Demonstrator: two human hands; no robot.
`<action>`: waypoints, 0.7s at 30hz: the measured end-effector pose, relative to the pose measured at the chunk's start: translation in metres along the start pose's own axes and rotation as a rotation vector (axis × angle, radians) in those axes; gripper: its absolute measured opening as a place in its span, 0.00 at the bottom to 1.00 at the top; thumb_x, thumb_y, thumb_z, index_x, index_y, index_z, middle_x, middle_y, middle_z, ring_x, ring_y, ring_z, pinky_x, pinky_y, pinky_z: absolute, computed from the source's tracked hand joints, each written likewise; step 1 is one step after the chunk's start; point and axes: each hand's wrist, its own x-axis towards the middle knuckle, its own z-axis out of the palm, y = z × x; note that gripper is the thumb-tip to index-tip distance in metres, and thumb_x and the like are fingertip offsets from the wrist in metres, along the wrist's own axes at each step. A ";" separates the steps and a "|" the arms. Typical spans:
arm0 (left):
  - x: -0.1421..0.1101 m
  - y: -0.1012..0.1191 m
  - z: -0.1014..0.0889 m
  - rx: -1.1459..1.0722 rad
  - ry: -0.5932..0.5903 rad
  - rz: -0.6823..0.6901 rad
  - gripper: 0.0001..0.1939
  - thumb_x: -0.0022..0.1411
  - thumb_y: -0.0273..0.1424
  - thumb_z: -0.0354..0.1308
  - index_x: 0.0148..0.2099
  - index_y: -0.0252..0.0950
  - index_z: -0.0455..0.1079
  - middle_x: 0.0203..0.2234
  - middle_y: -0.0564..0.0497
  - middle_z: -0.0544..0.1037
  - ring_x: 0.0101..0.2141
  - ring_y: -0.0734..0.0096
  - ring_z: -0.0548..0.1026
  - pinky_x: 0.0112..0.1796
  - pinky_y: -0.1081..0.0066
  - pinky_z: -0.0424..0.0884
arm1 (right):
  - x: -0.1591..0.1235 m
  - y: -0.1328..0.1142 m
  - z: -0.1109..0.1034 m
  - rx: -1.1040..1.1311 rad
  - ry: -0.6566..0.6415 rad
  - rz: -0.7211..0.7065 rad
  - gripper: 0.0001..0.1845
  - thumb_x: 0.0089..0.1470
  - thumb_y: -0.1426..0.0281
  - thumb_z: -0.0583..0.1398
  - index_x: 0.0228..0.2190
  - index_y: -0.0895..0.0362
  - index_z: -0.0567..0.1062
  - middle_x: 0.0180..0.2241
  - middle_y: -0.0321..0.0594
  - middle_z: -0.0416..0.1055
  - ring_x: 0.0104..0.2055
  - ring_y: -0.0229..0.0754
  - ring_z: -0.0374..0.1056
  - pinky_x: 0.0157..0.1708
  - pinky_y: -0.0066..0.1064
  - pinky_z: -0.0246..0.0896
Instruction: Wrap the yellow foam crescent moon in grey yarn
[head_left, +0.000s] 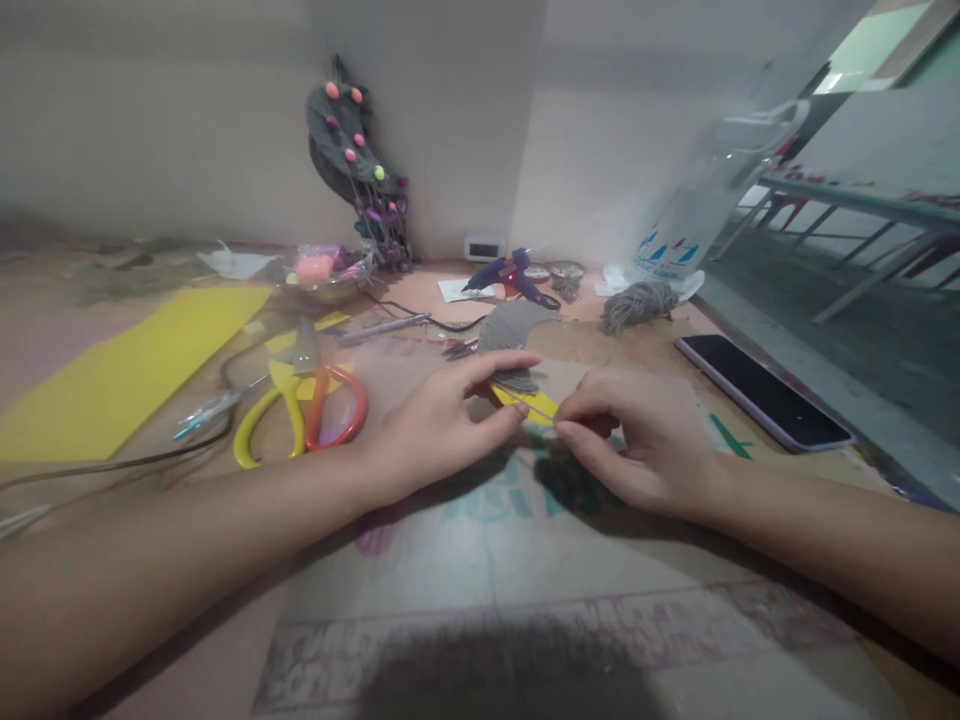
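Note:
My left hand point(450, 415) grips a small curved piece, its thumb and fingers closed around the lower end. Grey yarn point(511, 330) covers the upper part of that yellow crescent point(543, 404), while bare yellow shows between my hands. A thin grey strand runs across the yellow toward my right hand point(637, 440), whose thumb and forefinger pinch it. The left fingers partly hide the piece's lower edge. Just beyond it lies a blue glue gun point(514, 277) with a small red light.
Scissors with yellow and red handles point(296, 410) lie left of my hands, near a yellow sheet point(142, 360). On the right are a phone point(765, 390), a grey yarn bundle point(640, 306) and a clear bottle point(686, 200). A decorated grey crescent point(337, 140) leans against the wall.

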 end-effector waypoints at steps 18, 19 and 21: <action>0.001 -0.008 0.002 -0.166 -0.054 -0.081 0.28 0.64 0.26 0.55 0.65 0.39 0.65 0.56 0.43 0.76 0.51 0.60 0.77 0.53 0.57 0.72 | 0.006 0.029 0.003 -0.048 0.178 0.149 0.03 0.60 0.68 0.61 0.35 0.53 0.73 0.33 0.39 0.71 0.32 0.40 0.67 0.33 0.33 0.64; 0.001 -0.008 0.003 -0.171 -0.056 -0.078 0.28 0.63 0.26 0.55 0.66 0.40 0.65 0.57 0.43 0.75 0.52 0.58 0.76 0.54 0.56 0.72 | 0.005 0.028 0.002 -0.091 0.147 0.045 0.02 0.60 0.68 0.61 0.35 0.53 0.74 0.32 0.39 0.71 0.33 0.40 0.67 0.34 0.34 0.64; 0.000 -0.009 0.005 -0.163 -0.078 -0.071 0.30 0.61 0.25 0.56 0.66 0.41 0.65 0.60 0.44 0.73 0.56 0.57 0.73 0.57 0.55 0.70 | 0.005 0.026 0.004 -0.138 0.077 -0.099 0.04 0.62 0.70 0.60 0.37 0.52 0.77 0.33 0.39 0.72 0.35 0.41 0.68 0.34 0.33 0.64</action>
